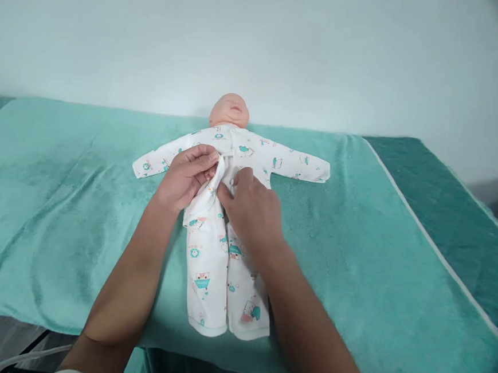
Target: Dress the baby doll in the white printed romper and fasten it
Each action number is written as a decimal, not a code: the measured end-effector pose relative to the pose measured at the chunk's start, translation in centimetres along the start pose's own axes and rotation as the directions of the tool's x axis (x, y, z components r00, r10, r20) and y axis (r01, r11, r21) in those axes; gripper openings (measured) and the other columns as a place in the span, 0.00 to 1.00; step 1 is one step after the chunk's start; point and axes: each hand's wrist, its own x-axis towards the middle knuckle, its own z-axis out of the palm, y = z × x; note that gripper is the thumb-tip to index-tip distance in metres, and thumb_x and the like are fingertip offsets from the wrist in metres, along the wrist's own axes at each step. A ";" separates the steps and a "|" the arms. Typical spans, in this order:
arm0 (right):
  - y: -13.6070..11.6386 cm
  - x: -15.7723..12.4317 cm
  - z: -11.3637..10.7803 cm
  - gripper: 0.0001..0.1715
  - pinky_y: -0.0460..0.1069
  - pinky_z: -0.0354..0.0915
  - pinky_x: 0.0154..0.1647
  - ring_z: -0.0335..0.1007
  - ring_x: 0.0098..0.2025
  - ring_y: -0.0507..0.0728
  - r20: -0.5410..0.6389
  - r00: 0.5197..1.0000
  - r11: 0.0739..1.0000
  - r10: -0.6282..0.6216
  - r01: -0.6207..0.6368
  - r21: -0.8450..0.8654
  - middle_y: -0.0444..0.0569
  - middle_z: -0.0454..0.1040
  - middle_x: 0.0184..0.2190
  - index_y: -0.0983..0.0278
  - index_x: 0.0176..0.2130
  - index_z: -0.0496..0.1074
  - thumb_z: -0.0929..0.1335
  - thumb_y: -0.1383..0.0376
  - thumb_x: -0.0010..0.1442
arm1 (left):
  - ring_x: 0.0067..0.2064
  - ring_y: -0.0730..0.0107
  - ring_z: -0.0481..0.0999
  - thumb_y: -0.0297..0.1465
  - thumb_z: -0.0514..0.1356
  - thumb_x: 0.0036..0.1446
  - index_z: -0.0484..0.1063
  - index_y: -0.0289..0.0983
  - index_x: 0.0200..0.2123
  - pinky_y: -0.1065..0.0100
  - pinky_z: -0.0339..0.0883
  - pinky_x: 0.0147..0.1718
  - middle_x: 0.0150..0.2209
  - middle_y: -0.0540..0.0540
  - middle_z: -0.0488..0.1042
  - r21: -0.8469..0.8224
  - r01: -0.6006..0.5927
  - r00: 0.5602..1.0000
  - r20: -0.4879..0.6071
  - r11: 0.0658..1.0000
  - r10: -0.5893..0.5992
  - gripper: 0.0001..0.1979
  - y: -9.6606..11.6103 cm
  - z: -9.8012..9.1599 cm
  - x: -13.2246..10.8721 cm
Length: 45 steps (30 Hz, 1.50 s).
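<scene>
A baby doll [230, 110] lies on its back, head at the far side, dressed in a white printed top [256, 147] and matching pants [208, 269]. Both sleeves stretch out sideways. My left hand [188, 175] pinches the edge of the top's front flap at the chest and lifts it a little. Beside it, my right hand [253, 207] is over the belly, fingers curled down at the front opening. Its fingertips are partly hidden against the cloth, so what they grip there is not clear.
A teal plush blanket [79, 207] covers the table under the doll. A darker teal cloth [454, 202] with a pale border lies at the right. Behind stands a plain pale wall [260, 44]. A whitish cable [28, 356] runs at the lower left.
</scene>
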 end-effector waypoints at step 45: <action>2.3 0.7 -0.1 0.11 0.49 0.52 0.30 0.62 0.31 0.53 -0.202 0.978 0.928 -0.058 0.128 0.349 0.46 0.72 0.32 0.61 0.36 0.65 0.70 0.60 0.61 | 0.25 0.79 0.72 0.36 0.76 0.50 0.79 0.36 0.31 0.75 0.69 0.27 0.23 0.51 0.74 0.125 -0.036 0.998 0.062 0.992 0.029 0.13 0.0 -0.2 0.0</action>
